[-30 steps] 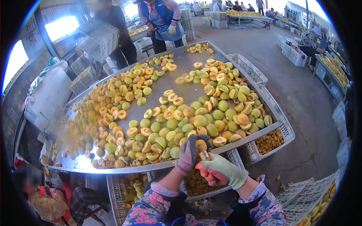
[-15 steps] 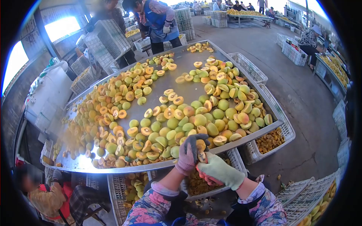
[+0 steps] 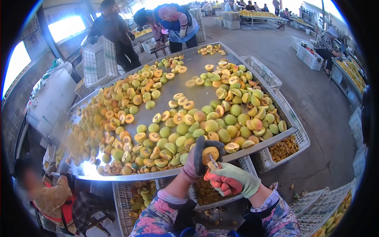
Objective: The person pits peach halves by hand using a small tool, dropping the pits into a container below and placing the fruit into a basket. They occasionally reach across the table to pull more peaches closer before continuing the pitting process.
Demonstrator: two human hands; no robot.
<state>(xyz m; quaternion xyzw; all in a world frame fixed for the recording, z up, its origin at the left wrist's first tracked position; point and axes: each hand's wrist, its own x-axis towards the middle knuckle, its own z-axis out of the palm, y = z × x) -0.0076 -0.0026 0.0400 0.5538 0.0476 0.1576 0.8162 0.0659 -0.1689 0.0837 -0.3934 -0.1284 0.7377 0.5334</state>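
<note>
My left hand (image 3: pixel 196 160), in a grey and purple glove, grips a halved yellow peach (image 3: pixel 210 153) with its cut face turned toward me. My right hand (image 3: pixel 230 179), in a green and red glove, is closed around a small pitting tool (image 3: pixel 213 162) whose metal tip touches the cut face of the peach. Both hands hover over the near edge of a large metal table (image 3: pixel 197 94) that is heaped with whole green-yellow peaches (image 3: pixel 221 126) and several cut halves.
White plastic crates (image 3: pixel 284 148) of pits and fruit stand under and beside the table's near edge. A seated person (image 3: pixel 47 193) works at the lower left. Two people (image 3: pixel 114 31) stand at the far end, one holding a white crate (image 3: pixel 98 59). Concrete floor lies to the right.
My hands have shifted slightly and the peach half has turned so its cut face shows more. At the far end the person has lowered the white crate, and the other person has bent over.
</note>
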